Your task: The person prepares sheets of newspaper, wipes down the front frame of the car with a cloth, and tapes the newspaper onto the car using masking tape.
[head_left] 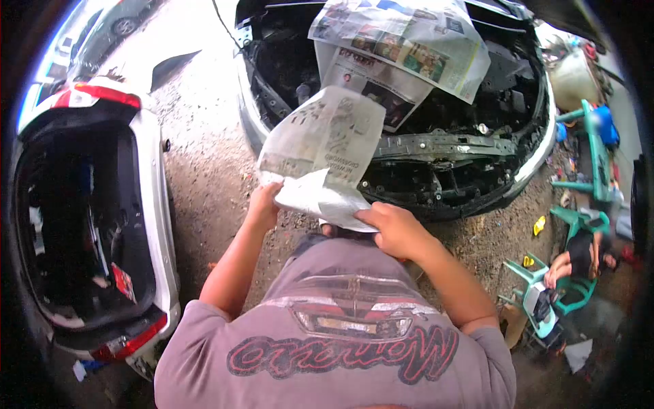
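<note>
At the centre of the frame, your left fingers (pixel 273 187) and right fingers (pixel 373 217) are pinching a newspaper sheet (pixel 319 140), its printed end overlapping the open engine bay (pixel 281 61). The thin paper is risking a tear from uneven pulling, or a snag on the metal crossbar (pixel 446 146).

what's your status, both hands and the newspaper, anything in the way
Left hand and right hand gripping newspaper sheet, near end; far end over open car front; more sheets draped beyond; nothing seen blocking hands.
</note>
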Available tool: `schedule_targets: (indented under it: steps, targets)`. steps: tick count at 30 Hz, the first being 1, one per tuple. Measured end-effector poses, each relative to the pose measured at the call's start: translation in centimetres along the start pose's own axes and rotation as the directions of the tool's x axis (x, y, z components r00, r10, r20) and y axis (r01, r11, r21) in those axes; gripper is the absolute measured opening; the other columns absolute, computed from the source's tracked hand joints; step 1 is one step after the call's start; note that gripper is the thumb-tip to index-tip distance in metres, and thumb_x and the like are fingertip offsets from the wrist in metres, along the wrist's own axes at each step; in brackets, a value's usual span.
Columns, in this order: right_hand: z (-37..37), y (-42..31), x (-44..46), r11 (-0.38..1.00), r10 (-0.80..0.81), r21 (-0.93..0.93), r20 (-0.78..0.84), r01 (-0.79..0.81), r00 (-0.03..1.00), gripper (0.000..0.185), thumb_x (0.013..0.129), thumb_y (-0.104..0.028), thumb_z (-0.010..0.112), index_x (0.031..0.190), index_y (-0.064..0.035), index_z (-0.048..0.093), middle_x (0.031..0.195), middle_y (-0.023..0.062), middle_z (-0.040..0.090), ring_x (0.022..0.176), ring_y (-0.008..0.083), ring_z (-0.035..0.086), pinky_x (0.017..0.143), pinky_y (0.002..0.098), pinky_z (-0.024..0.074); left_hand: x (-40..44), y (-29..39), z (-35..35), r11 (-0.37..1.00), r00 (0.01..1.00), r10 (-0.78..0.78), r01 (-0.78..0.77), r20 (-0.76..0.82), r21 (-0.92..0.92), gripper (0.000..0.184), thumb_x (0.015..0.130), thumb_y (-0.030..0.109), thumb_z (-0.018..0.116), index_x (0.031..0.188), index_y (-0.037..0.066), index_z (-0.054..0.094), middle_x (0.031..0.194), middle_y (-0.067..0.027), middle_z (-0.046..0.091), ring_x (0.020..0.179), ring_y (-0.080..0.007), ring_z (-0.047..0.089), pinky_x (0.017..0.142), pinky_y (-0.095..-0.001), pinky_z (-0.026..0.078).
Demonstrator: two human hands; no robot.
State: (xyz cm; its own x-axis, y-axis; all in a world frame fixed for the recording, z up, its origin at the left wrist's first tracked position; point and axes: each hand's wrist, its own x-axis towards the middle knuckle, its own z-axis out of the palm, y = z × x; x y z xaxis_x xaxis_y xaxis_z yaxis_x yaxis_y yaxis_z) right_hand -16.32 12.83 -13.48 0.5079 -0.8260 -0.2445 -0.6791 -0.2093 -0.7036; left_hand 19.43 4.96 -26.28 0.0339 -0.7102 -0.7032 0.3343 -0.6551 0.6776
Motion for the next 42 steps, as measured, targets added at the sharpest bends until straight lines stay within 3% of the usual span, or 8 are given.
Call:
schedule_targets:
  steps: [9,20,25,29,32,39,41,42]
  targets:
    - [13.7,3.6,1.0,0.982,0.187,-0.054,0.079,-0.183,0.979,0.049,0.083,-0.004,0.062,0.132,-0.0114,0.069,0.112,0.0171,0.067,0.105,0.0407,0.068,0.093,0.0511,0.0548,3.4,-3.5,-6.9,0.977,1.000,-0.003,0.000,0.014,0.214,0.035,0.092,0.015,0.071,0.121,-0.003,0.069,0.104,-0.0108,0.075,0.080,-0.0211,0.073,0.059,-0.0346,0.054]
    - [19.0,5.9,-1.3,0.971,0.239,-0.020,0.016,-0.239,0.971,0.052,0.084,-0.005,0.064,0.136,-0.0128,0.065,0.114,0.0160,0.067,0.107,0.0389,0.067,0.092,0.0510,0.0509,4.0,-1.0,-9.2,0.777,0.999,-0.016,-0.010,0.036,0.630,0.033,0.095,0.023,0.078,0.117,-0.001,0.073,0.098,-0.0053,0.075,0.083,-0.0141,0.065,0.067,-0.0299,0.045]
    - [20.7,6.5,-2.0,0.946,0.323,0.019,-0.042,-0.323,0.945,0.055,0.084,-0.003,0.062,0.138,-0.0133,0.064,0.118,0.0159,0.067,0.113,0.0383,0.066,0.096,0.0506,0.0484,6.2,-0.2,-10.4,0.828,0.999,0.032,-0.027,0.002,0.560,0.049,0.091,0.024,0.084,0.127,-0.005,0.070,0.101,-0.0056,0.076,0.079,-0.0131,0.065,0.070,-0.0286,0.051]
    - [21.8,7.3,-2.4,0.941,0.339,0.029,-0.107,-0.338,0.935,0.057,0.083,-0.002,0.061,0.139,-0.0133,0.063,0.119,0.0163,0.066,0.115,0.0381,0.065,0.098,0.0519,0.0472,7.5,0.8,-11.2,0.660,0.991,0.124,-0.047,-0.048,0.750,0.058,0.088,0.027,0.086,0.134,-0.003,0.068,0.120,-0.0169,0.075,0.097,-0.0217,0.074,0.087,-0.0349,0.057]
    - [22.0,7.5,-2.6,0.929,0.367,-0.007,-0.093,-0.369,0.926,0.057,0.084,-0.003,0.061,0.140,-0.0126,0.063,0.121,0.0168,0.066,0.116,0.0382,0.065,0.098,0.0538,0.0467,5.6,3.1,-8.5,0.140,0.877,0.457,-0.234,0.146,0.962,0.056,0.086,0.028,0.084,0.135,0.005,0.070,0.127,-0.0193,0.074,0.104,-0.0274,0.075,0.093,-0.0368,0.057]
    - [22.2,7.7,-2.3,0.929,0.369,-0.016,-0.058,-0.371,0.928,0.066,0.082,-0.014,0.071,0.146,-0.0144,0.057,0.128,0.0163,0.063,0.124,0.0382,0.060,0.100,0.0558,0.0466,1.6,6.2,-2.2,0.347,0.893,0.407,-0.345,0.191,0.872,0.051,0.091,0.021,0.080,0.137,0.003,0.068,0.123,-0.0188,0.074,0.101,-0.0229,0.074,0.090,-0.0355,0.057]
    - [22.3,8.0,-2.2,0.927,0.373,-0.017,-0.074,-0.375,0.925,0.070,0.080,-0.018,0.074,0.148,-0.0155,0.055,0.130,0.0163,0.062,0.126,0.0387,0.059,0.101,0.0564,0.0466,1.4,6.2,-1.5,0.674,0.910,0.292,-0.414,0.295,0.611,0.056,0.096,0.011,0.072,0.150,0.005,0.057,0.116,-0.0167,0.072,0.098,-0.0203,0.073,0.085,-0.0333,0.057]
    - [21.6,7.6,-2.1,0.925,0.380,-0.004,-0.056,-0.380,0.923,0.075,0.079,-0.021,0.078,0.150,-0.0166,0.054,0.131,0.0169,0.061,0.126,0.0386,0.058,0.103,0.0566,0.0465,1.0,6.2,-1.0,0.676,0.909,0.293,-0.416,0.296,0.608,0.056,0.096,0.011,0.072,0.150,0.005,0.057,0.116,-0.0167,0.072,0.098,-0.0203,0.073,0.085,-0.0333,0.057]
